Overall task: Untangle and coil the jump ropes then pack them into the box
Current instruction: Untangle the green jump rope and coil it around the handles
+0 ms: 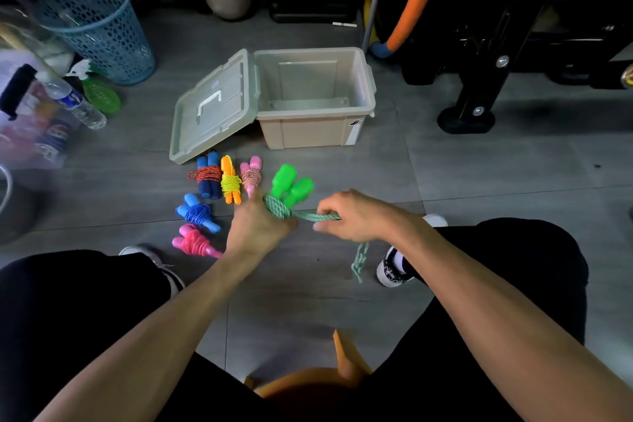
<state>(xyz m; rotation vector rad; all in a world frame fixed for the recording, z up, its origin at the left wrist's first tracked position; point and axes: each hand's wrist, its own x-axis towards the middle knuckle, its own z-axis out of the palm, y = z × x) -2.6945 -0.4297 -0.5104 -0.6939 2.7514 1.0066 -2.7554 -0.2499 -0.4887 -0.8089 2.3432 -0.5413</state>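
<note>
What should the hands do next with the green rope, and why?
Probably pass the next turn around the green handles: the left hand holds the part-wound green rope, the right hand pinches its free strand, and a loose tail hangs below.

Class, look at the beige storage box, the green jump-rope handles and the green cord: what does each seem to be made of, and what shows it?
Beige storage box: probably moulded plastic, semi-matte, judging by its ribbed walls and thin rim.
Green handles: apparently smooth, glossy plastic, uniformly bright.
Green cord: looks like braided fibre, with a flecked green-and-white weave; the exact fibre is unclear.
</note>
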